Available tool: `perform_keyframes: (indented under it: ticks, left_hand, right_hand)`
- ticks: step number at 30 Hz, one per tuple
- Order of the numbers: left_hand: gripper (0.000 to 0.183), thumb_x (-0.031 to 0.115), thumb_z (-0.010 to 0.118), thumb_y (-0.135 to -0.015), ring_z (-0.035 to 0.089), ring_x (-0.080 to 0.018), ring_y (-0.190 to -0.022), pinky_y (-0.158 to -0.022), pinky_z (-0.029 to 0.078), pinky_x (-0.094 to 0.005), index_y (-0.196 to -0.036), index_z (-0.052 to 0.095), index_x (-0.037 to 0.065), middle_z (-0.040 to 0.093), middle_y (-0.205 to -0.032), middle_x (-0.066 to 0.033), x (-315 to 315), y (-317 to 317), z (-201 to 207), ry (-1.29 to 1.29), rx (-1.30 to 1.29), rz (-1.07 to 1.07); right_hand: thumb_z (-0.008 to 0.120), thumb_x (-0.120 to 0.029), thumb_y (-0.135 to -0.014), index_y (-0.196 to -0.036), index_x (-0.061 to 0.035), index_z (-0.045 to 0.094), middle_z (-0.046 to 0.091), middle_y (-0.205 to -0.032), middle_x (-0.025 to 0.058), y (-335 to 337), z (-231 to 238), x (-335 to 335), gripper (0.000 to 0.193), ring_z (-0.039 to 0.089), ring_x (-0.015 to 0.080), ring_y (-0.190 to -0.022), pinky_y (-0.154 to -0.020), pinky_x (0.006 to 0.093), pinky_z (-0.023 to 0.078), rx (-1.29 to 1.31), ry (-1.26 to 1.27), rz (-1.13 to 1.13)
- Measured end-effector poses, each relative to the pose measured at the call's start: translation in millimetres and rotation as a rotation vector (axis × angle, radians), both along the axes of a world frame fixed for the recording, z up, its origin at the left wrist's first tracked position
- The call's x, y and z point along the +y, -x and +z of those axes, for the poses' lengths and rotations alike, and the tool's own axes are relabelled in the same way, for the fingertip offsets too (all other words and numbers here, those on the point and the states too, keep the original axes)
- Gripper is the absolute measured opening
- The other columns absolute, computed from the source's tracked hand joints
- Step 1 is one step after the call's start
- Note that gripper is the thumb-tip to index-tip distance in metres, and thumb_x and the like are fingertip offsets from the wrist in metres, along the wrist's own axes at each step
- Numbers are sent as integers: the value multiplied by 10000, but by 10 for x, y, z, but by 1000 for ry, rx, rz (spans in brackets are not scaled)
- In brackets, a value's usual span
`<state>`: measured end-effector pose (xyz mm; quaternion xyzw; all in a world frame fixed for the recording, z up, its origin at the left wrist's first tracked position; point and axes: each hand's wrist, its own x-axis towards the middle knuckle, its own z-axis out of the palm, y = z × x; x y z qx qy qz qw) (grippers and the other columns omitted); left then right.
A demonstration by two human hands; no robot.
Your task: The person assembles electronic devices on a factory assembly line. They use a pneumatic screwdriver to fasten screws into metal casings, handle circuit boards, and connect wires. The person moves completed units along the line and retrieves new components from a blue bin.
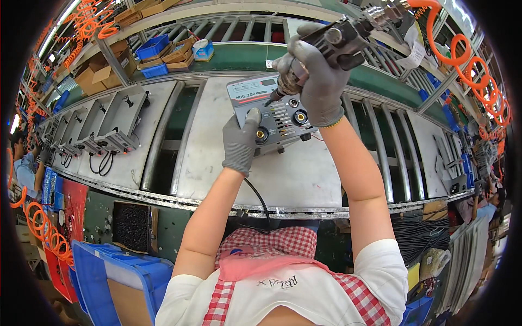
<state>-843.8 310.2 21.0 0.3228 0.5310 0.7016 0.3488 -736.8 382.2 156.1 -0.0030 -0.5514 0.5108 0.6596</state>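
Observation:
A grey welding machine [276,114] with a control panel, vent slots and two round brass-centred sockets lies face up on a pale board in front of me. My left hand [243,136], in a grey glove, rests at the panel's left side, its thumb on the face and its fingers partly hidden along the edge. My right hand [318,76], also gloved, is wrapped round a black pneumatic screwdriver [337,41]. The driver slants down to the left, and its tip meets the panel near the upper vent slots. Whether a screw sits under the tip cannot be made out.
Several open metal housings [109,125] stand on the line to the left. Metal rollers [380,146] run beside the board. An orange coiled air hose [462,54] hangs at upper right. Below left are a box of small black parts [132,225] and a blue crate [117,271].

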Motion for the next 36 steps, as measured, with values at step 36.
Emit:
perform_keyframes:
  ticks: [36]
  left_hand:
    - [486,396,641,-862,612,-205,-734,-682,490,-344,-1004,644,-70,671,-837,-147,33,84,-29,62,64,2]
  right_hand:
    - [554,7,-813,-961,19,560,556,-642,61,367,-52,-26,149,547,113,-507,-496,270,481,-217,-107,-184]
